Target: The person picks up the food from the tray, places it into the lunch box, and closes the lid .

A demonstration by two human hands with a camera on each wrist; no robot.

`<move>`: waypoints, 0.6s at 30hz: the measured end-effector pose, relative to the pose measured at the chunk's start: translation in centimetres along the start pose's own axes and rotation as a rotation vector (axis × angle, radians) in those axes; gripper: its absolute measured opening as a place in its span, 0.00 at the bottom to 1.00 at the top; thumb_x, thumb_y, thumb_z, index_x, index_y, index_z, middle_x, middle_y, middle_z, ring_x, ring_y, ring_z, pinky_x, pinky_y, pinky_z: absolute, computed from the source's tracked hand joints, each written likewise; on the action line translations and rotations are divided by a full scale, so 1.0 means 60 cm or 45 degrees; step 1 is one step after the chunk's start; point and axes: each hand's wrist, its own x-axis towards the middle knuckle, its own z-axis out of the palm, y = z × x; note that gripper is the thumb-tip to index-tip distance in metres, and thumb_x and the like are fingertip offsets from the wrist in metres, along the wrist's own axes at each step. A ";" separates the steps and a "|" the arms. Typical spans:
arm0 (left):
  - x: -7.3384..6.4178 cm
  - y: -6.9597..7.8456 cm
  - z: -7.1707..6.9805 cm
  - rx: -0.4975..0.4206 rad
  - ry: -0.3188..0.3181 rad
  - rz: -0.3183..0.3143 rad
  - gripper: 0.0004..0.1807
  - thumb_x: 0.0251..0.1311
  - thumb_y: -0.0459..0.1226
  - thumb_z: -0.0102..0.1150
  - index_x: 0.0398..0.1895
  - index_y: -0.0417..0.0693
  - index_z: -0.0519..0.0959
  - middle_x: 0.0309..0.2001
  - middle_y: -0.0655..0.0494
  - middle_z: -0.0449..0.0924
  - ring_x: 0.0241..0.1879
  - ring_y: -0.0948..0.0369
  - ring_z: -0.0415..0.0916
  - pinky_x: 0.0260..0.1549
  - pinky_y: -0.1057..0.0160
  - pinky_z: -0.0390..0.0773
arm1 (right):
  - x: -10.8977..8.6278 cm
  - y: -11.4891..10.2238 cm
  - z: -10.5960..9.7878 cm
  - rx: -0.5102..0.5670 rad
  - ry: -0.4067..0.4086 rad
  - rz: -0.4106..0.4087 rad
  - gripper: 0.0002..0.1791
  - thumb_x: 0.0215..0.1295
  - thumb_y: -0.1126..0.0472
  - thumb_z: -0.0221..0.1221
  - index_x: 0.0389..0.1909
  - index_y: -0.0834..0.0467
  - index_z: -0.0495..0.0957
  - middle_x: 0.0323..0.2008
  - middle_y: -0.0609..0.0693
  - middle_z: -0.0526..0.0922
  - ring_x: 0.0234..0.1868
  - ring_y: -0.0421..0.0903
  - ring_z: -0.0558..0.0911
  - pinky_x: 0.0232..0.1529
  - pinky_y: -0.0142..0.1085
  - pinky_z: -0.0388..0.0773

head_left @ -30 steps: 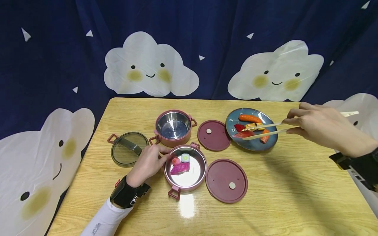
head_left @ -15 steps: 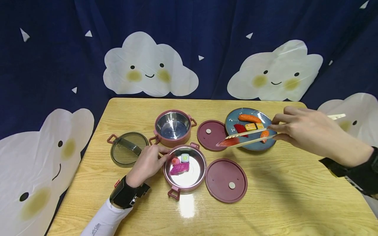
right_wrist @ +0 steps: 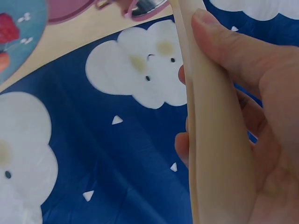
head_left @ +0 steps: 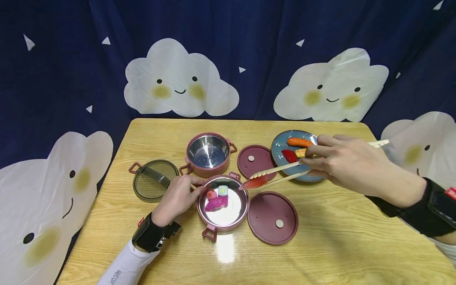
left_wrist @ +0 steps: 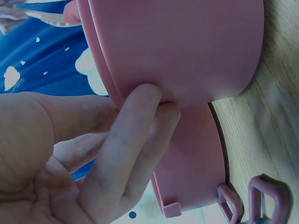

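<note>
My right hand (head_left: pixel 345 166) grips wooden tongs (head_left: pixel 281 168), whose tips pinch a red toy sushi piece (head_left: pixel 255 182) above the right rim of the near pink pot. In the right wrist view, thumb and fingers press the broad wooden tongs (right_wrist: pixel 215 140) from both sides. My left hand (head_left: pixel 178 198) holds the left rim of that near pot (head_left: pixel 224 228). Up close in the left wrist view, the left fingers (left_wrist: pixel 140 112) lie against its outer wall. Inside the pot are a purple sushi piece (head_left: pixel 216 204), a small pink piece (head_left: pixel 211 194) and a white-and-green roll (head_left: pixel 223 190).
Behind stands another pink pot (head_left: pixel 208 173) with a steel interior. A glass lid (head_left: pixel 151 190) lies left. Two maroon lids (head_left: pixel 263 213) (head_left: pixel 254 152) lie right of the pots. A blue plate (head_left: pixel 281 142) bears a sausage (head_left: pixel 299 142) and other toy food, partly behind my right hand.
My right hand has carried the red sushi piece in the tongs leftward from over the blue plate to the near pot's rim. My left hand has stayed on the pot.
</note>
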 end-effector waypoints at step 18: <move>0.000 0.001 0.000 0.009 0.006 0.003 0.11 0.66 0.32 0.69 0.49 0.43 0.91 0.44 0.49 0.93 0.22 0.65 0.66 0.23 0.68 0.64 | 0.065 -0.055 0.027 0.000 -0.034 -0.136 0.14 0.55 0.50 0.78 0.41 0.48 0.90 0.36 0.42 0.85 0.40 0.46 0.77 0.47 0.40 0.81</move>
